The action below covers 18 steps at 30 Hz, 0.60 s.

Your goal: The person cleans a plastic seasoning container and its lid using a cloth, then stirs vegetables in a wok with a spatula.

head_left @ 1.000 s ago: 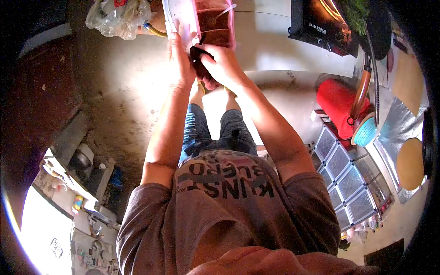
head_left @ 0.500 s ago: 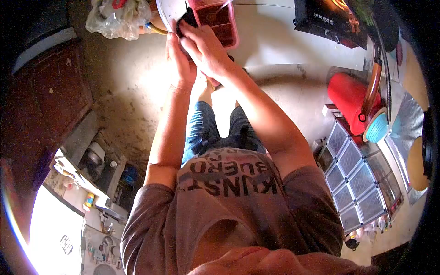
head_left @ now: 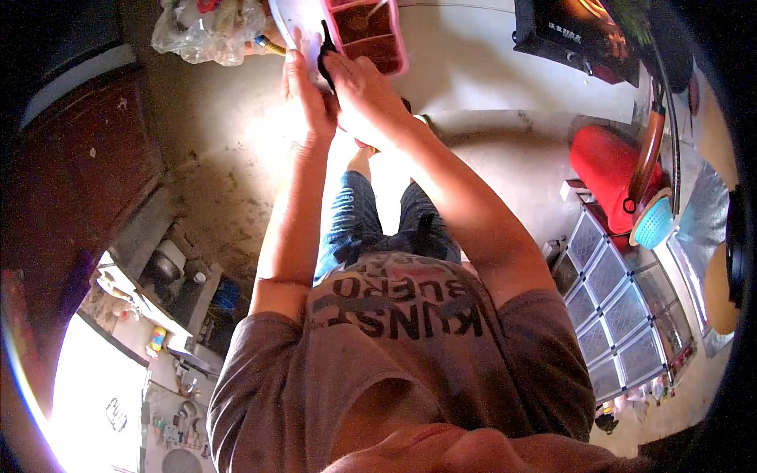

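Observation:
At the top centre, my left hand [head_left: 310, 106] is at the lower edge of a white plate [head_left: 300, 17], one finger laid over it; the hand seems to grip the rim, its other fingers hidden. My right hand [head_left: 367, 93] is beside it, fingers curled around a slim black object [head_left: 325, 59] that points up over the plate; its exact kind cannot be made out. Just right of the plate stands a pink compartmented box [head_left: 404, 43] with dark reddish-brown contents and a pale handle sticking out.
A clear plastic bag [head_left: 206, 33] lies at upper left. A black stove [head_left: 564, 35] with a glowing flame stands at upper right. Further right are a red cylinder [head_left: 611, 169], a turquoise strainer [head_left: 653, 223] and a grid-patterned rack [head_left: 611, 307].
My right hand has drawn back slightly to the right, and the black object now shows longer and more upright. My left hand stays by the plate. The whole view has shifted slightly.

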Available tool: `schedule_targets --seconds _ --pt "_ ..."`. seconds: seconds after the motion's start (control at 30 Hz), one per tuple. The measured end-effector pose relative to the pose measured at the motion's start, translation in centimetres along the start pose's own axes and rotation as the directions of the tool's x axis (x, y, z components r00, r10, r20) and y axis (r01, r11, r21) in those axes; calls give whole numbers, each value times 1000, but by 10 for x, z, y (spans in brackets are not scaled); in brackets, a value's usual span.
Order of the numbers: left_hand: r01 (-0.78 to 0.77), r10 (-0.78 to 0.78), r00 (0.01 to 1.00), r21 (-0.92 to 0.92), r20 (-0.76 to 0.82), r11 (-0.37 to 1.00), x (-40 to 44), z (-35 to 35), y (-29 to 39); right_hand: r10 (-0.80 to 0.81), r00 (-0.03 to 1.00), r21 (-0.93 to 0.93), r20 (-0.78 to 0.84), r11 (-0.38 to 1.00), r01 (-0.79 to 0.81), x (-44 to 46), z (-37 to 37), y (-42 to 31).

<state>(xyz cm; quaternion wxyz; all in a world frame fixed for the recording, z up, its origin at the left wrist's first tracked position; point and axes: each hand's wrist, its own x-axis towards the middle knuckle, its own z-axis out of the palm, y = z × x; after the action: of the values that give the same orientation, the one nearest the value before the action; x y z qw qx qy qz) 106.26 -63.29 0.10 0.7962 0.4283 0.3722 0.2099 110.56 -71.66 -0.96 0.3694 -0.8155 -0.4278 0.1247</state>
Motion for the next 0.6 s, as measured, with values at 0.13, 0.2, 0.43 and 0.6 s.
schedule_targets --seconds 0.13,0.2,0.43,0.6 --pt "-76 75 997 67 15 995 1 -1 -4 150 982 -5 118 989 -150 -12 -5 -9" --pt "-98 97 995 111 22 989 2 -3 -6 39 999 -70 5 997 -38 -14 1 -6" --pt "2 4 999 -116 54 993 5 -7 -8 437 872 405 223 772 -490 -17 -15 -2" --pt "61 -47 992 -121 116 991 10 -15 -8 451 865 711 219 534 -458 -37 -18 -7"
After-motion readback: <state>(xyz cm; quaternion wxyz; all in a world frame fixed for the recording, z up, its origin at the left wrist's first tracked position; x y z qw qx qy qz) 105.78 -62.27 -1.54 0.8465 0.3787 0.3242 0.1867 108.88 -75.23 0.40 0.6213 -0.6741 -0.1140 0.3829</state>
